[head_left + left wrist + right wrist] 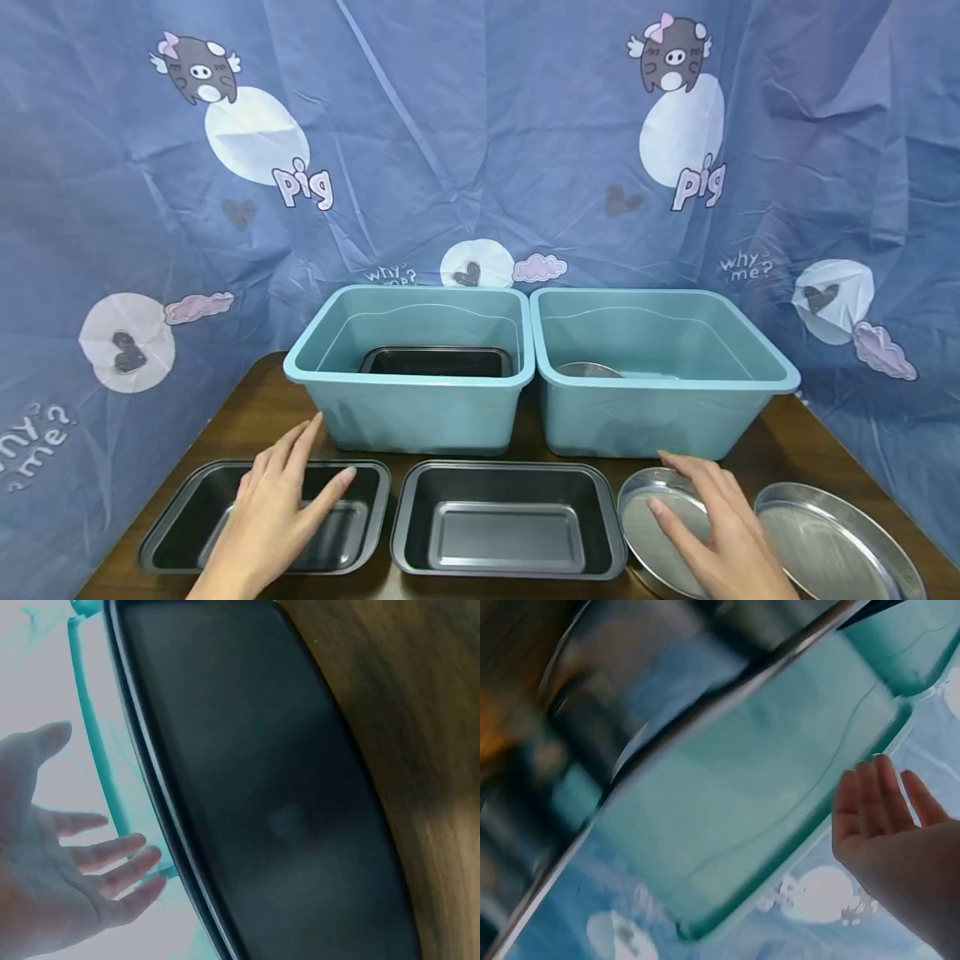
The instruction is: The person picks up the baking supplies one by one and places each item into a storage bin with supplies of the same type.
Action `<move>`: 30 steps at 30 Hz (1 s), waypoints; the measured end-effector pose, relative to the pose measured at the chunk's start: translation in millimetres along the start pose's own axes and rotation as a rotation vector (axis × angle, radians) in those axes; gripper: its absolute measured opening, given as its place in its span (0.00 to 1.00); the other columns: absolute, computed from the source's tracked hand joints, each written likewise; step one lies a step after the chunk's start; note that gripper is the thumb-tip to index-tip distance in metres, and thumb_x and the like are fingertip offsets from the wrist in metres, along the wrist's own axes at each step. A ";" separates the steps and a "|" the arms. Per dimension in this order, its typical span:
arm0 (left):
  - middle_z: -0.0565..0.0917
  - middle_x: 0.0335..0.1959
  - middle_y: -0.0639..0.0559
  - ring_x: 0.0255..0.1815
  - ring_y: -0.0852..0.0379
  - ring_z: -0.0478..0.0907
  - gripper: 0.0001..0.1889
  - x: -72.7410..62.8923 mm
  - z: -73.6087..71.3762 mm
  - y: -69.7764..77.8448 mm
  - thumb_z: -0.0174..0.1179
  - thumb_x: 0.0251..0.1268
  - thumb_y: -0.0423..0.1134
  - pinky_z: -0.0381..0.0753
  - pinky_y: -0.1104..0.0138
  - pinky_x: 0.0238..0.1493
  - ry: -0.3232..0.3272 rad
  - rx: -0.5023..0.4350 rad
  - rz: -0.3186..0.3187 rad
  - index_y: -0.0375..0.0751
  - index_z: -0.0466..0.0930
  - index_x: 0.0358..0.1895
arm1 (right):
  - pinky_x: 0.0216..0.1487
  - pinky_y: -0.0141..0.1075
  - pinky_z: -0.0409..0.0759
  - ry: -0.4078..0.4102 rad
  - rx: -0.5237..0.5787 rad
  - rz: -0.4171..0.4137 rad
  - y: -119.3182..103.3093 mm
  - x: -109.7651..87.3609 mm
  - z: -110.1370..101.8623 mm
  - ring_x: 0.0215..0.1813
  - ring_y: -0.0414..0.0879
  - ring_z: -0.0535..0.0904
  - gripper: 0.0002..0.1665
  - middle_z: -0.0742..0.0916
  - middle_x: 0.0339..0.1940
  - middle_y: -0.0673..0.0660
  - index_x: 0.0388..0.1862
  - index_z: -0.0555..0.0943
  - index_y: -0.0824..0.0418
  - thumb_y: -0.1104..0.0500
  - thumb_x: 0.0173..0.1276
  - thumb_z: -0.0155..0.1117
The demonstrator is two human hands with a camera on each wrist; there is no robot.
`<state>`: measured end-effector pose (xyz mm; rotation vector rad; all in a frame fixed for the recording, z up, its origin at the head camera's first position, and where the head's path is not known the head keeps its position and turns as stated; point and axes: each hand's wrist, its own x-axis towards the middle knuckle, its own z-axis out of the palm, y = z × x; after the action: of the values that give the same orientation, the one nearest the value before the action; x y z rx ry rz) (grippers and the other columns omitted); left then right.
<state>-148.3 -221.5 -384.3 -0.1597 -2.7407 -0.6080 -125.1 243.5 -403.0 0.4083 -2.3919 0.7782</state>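
Note:
My left hand point(273, 508) hovers over the left dark loaf pan point(345, 533), fingers spread and holding nothing. In the left wrist view that hand point(82, 862) appears beside the side of a dark pan point(255, 787). A second loaf pan point(506, 533) lies between my hands. My right hand point(720, 525) is above a round silver cake pan point(660, 521), its fingers extended with nothing in them. Another round pan point(832, 542) sits to its right. The right wrist view shows the hand point(885, 817) with straight fingers; whether it touches a pan cannot be told.
Two teal bins stand side by side behind the pans. The left bin point(420, 417) has a dark loaf pan point(438, 361) in it; inside the right bin point(637, 421) is a round metal pan point(588, 369). A blue printed cloth point(480, 125) hangs behind the brown table point(277, 400).

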 end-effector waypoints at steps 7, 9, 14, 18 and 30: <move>0.82 0.56 0.38 0.51 0.45 0.81 0.32 7.7 -9.0 -8.6 0.61 0.78 0.49 0.82 0.59 0.47 0.173 -0.253 -0.083 0.34 0.66 0.75 | 0.41 0.25 0.77 0.028 0.308 0.067 -26.0 4.5 18.7 0.39 0.37 0.81 0.21 0.86 0.36 0.44 0.57 0.83 0.57 0.71 0.67 0.71; 0.84 0.52 0.40 0.47 0.55 0.83 0.29 10.2 -11.4 -12.5 0.62 0.78 0.46 0.80 0.72 0.42 0.207 -0.303 -0.100 0.34 0.69 0.74 | 0.38 0.29 0.80 -0.017 0.424 0.104 -32.2 5.3 24.8 0.38 0.40 0.83 0.17 0.86 0.34 0.47 0.56 0.82 0.60 0.71 0.71 0.67; 0.85 0.51 0.39 0.41 0.74 0.78 0.26 18.4 -21.2 -20.5 0.61 0.79 0.43 0.74 0.84 0.41 0.241 -0.438 -0.120 0.34 0.71 0.72 | 0.35 0.36 0.84 -0.169 0.697 0.166 -47.7 7.3 40.5 0.35 0.46 0.85 0.13 0.87 0.33 0.54 0.56 0.80 0.68 0.70 0.76 0.61; 0.84 0.50 0.36 0.38 0.72 0.80 0.26 27.2 -28.9 -24.5 0.59 0.80 0.42 0.79 0.79 0.38 0.222 -0.505 -0.095 0.34 0.69 0.73 | 0.34 0.40 0.86 -0.300 0.843 0.183 -60.1 11.4 51.1 0.34 0.48 0.86 0.13 0.88 0.34 0.58 0.57 0.77 0.73 0.67 0.79 0.58; 0.87 0.46 0.39 0.35 0.71 0.82 0.26 56.4 -36.6 -34.6 0.58 0.80 0.43 0.82 0.77 0.37 0.233 -0.542 -0.095 0.31 0.71 0.72 | 0.36 0.36 0.86 -0.490 1.042 0.252 -92.4 18.7 76.8 0.36 0.43 0.86 0.17 0.89 0.37 0.65 0.58 0.76 0.76 0.63 0.80 0.58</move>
<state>-196.8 -266.2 -347.5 -0.0765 -2.3122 -1.2969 -132.0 122.2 -401.9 0.7644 -2.2718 2.2540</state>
